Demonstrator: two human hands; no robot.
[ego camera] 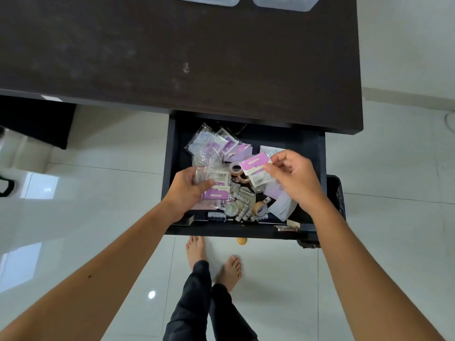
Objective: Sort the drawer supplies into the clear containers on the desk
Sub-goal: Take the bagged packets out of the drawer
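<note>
The dark drawer is pulled out below the desk edge and holds a jumble of supplies. My right hand pinches a small clear packet with a purple header card above the drawer's middle. My left hand grips a stack of similar clear packets with white and purple cards. More purple packets lie at the drawer's back left. Tape rolls and several white batteries lie near the front. Two clear containers stand at the desk's far edge, cut off by the frame.
The dark desk top spreads between the drawer and the containers. White papers lie at the drawer's right. A black bin stands right of the drawer. My bare feet and a small orange ball are on the white tiled floor.
</note>
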